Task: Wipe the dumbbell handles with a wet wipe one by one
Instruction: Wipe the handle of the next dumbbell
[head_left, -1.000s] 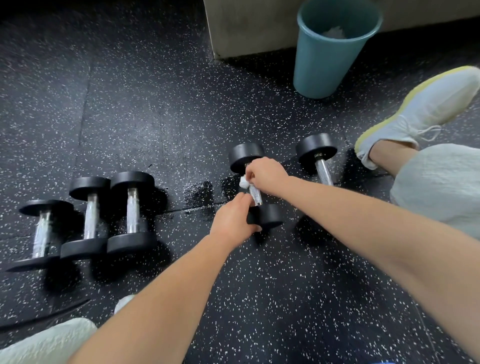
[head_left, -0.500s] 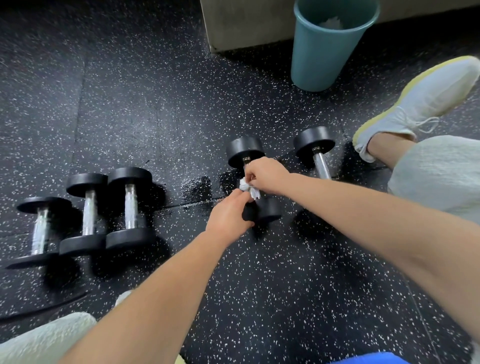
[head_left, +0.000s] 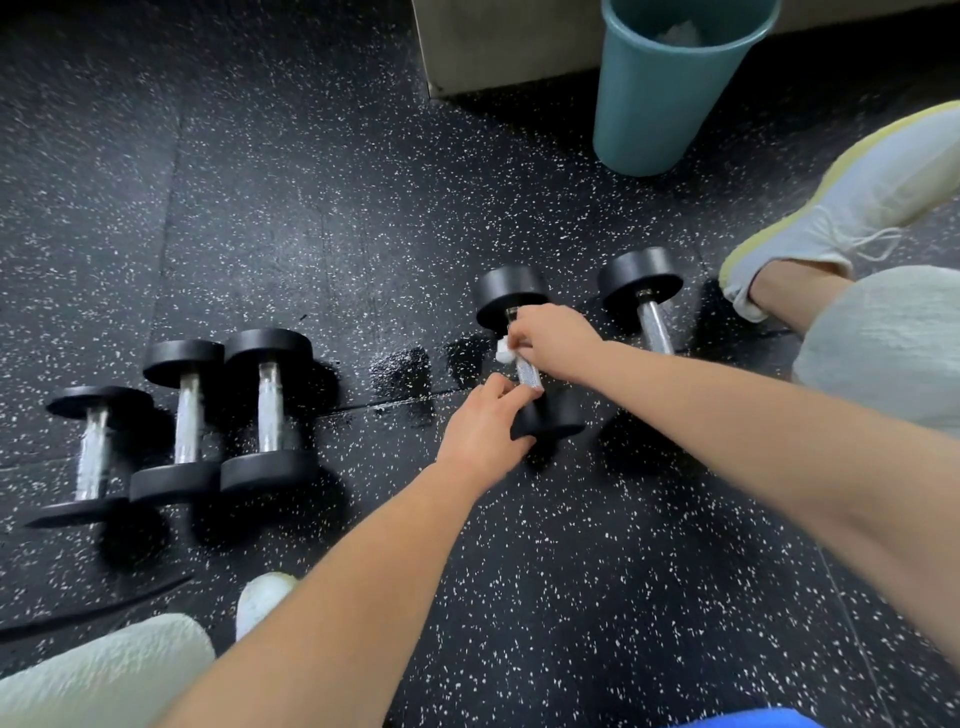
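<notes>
**Wiping one dumbbell handle, wipe at the far end**

Item in hand: dumbbell (head_left: 529, 371), lying on the floor (head_left: 363, 208) right of its middle, handle pointing away from the person.

- Grip, right hand (head_left: 553, 338): fingers curled, pinching a bunched white wet wipe (head_left: 503, 352) round the handle close to the far head.
- Grip, left hand (head_left: 483, 431): fingers curled on the near head, steadying it.
- Just beside, to the right: second dumbbell (head_left: 655, 327), untouched.
- Toward the floor's left edge: three dumbbells (head_left: 187, 415) in a row.
- Far edge: teal bin (head_left: 660, 104), something white inside.

Step, as judged: this handle part-wiped.

Next move calls for drawing the wipe down the bare steel to the near head. The left hand holds against roll, then both hands shift to the neighbour.
</notes>
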